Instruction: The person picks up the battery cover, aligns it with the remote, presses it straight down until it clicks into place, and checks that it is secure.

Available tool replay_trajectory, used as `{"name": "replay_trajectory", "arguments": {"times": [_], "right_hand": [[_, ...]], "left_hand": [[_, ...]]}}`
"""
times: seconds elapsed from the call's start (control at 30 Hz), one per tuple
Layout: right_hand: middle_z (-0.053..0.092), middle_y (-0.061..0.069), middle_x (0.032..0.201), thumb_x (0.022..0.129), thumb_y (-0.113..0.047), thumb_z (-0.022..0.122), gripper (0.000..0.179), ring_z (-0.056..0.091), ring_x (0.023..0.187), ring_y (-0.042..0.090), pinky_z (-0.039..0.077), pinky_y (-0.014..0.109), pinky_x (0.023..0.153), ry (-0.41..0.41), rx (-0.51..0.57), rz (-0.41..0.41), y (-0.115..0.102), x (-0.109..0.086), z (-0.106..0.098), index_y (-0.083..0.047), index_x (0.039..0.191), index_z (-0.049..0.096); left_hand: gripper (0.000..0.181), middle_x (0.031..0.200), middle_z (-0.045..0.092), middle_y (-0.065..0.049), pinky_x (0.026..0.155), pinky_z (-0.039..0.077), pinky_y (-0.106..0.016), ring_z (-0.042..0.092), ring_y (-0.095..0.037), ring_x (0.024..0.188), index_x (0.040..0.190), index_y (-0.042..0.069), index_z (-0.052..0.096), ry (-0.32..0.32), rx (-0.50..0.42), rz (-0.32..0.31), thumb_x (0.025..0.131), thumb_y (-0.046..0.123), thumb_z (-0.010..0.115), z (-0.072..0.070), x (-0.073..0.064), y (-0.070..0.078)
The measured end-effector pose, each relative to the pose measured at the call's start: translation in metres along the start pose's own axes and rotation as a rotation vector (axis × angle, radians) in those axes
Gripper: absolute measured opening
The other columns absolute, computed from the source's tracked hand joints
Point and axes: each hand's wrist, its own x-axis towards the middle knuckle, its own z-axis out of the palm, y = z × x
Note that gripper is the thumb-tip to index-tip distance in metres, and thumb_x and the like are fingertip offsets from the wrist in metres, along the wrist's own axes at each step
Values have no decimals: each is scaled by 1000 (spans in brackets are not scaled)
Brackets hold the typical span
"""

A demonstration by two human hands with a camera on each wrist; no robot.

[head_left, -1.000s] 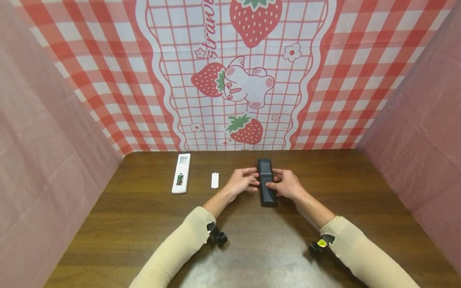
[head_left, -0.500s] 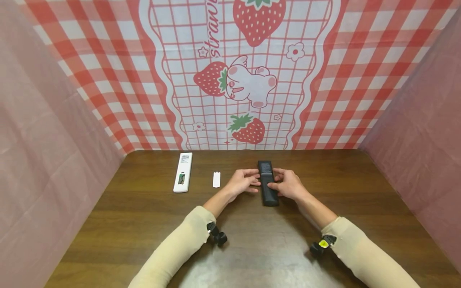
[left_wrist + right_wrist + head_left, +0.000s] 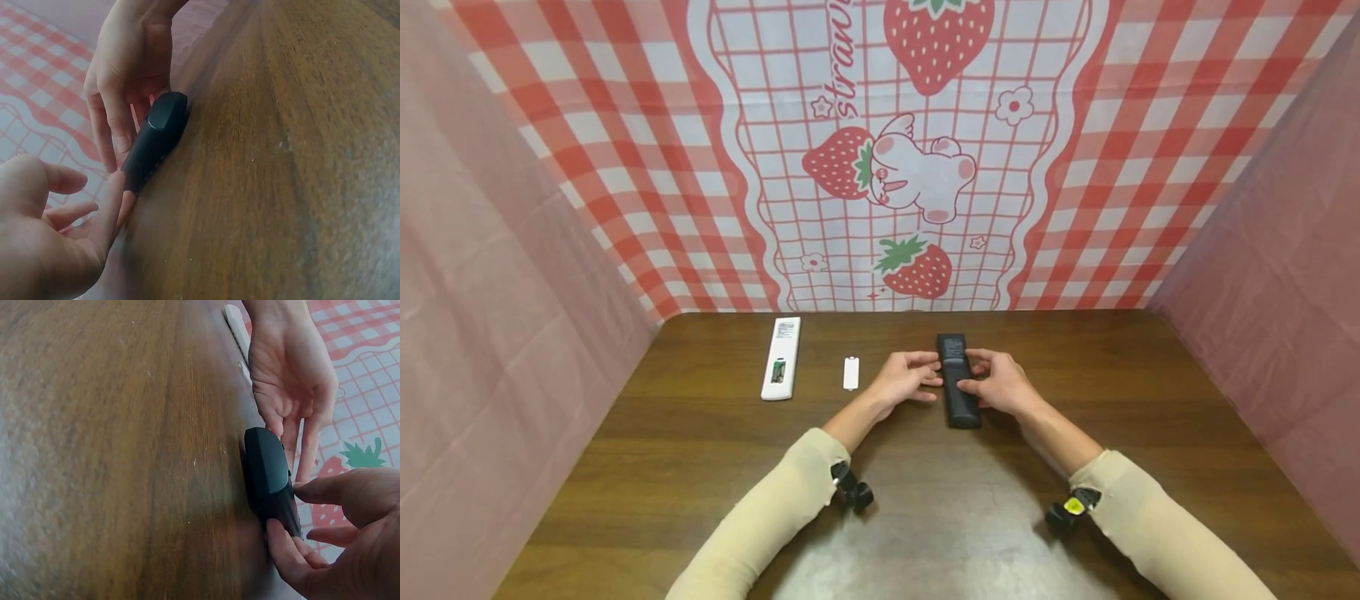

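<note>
A black remote control (image 3: 960, 404) lies back side up on the wooden table, its long side pointing away from me. My right hand (image 3: 1002, 384) holds it from the right, the thumb on its back and the other fingers along its right edge. On the opposite side my left hand (image 3: 898, 383) has its fingers stretched loosely, tips at the remote's left edge. In the left wrist view the black remote (image 3: 156, 140) shows its rounded near end. Seen from the right wrist, the right hand's thumb (image 3: 322, 489) bears on the remote's upper face.
Left of the hands lies a white remote control (image 3: 785, 350), back up, its battery compartment (image 3: 778, 372) uncovered. A small white battery cover (image 3: 851, 373) lies between it and my left hand. A strawberry-patterned cloth (image 3: 917, 167) stands behind the table, with pink cloth walls at both sides.
The view shifted slightly between the first two frames. Both hands keep almost the same pose at the black remote, and it stays in about the same spot.
</note>
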Motion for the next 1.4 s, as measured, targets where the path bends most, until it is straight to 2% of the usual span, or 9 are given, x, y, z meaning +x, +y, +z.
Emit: {"name": "replay_trajectory", "arguments": {"times": [0.27,0.5,0.73,0.9,1.1,1.2,1.4], "right_hand": [[67,39,141,103,-7,79,72,77,86,24,73,34,69,-7,-1,12,-1,0,-1,7,165,47],[66,40,141,102,-6,80,76,77,79,22,73,34,68,8,0,2,-4,1,-6,6,168,44],[65,39,143,101,-7,81,80,75,74,19,73,35,68,16,11,-3,-9,1,-9,4,170,42],[64,38,145,102,-8,81,80,76,80,23,73,34,69,21,18,11,-14,2,-11,3,171,40],[62,36,147,104,-8,79,78,77,91,28,74,37,76,30,41,20,-20,3,-14,0,172,41],[61,36,149,105,-9,78,77,77,92,29,74,38,78,30,43,16,-23,4,-16,-1,172,41],[61,37,151,105,-11,78,76,78,86,29,72,40,76,33,23,-13,-30,5,-23,-2,172,42]], "left_hand": [[50,160,63,-31,84,74,-29,76,-43,133,159,-8,56,3,4,9,110,-3,53,0,0,1],[50,158,65,-30,81,75,-31,79,-41,128,159,-7,56,9,20,26,110,-3,52,-2,1,2],[52,156,67,-30,85,75,-33,75,-46,134,161,-7,53,13,11,50,110,-2,52,-11,0,12],[53,157,65,-32,86,75,-33,72,-50,137,163,-8,51,15,20,65,110,-2,51,-17,0,19],[51,160,62,-33,84,75,-31,70,-51,139,163,-8,50,19,28,86,112,-2,51,-23,-2,27],[51,161,61,-32,87,75,-35,70,-51,139,162,-6,52,24,40,95,112,-2,51,-25,-3,32],[51,162,60,-32,104,70,-55,68,-52,141,162,-4,53,23,63,100,111,-2,52,-30,-4,38]]}}
